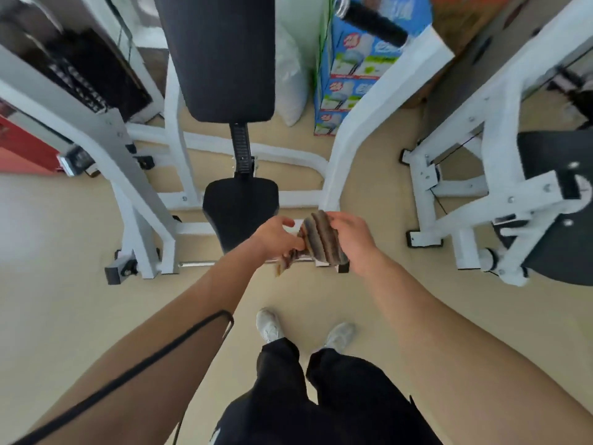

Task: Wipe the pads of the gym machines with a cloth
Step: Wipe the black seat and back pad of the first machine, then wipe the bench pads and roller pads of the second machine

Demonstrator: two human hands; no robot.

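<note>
Holding a striped cloth (322, 244) between both hands, a person stands facing a white-framed gym machine (349, 146). The left hand (276, 236) pinches the cloth's lower left part: its fingers are curled round the fabric and the thumb (286, 221) lies above them. A loose end of the cloth hangs out below this hand. The right hand (352, 240) grips the cloth's right side, its fingers (337, 219) bent over the upper edge, so that the bunched fabric spans the gap between the two hands. How tightly either hand closes cannot be told.

The cloth is in the air, just to the right of the near end of the black seat pad (240, 208) in this view, and touches no pad. Beyond the seat, the long black back pad (221, 56) rises toward the top of the view. A weight stack (81, 83) stands at the left, and a black handle grip (372, 22) sits on the frame's right arm. A blue box (353, 69) stands behind the frame. A second white machine with a dark pad (545, 155) stands at the right, well apart from the hands. A black cable (134, 370) runs along the left forearm. White shoes (269, 326) rest on the beige floor (64, 239).
</note>
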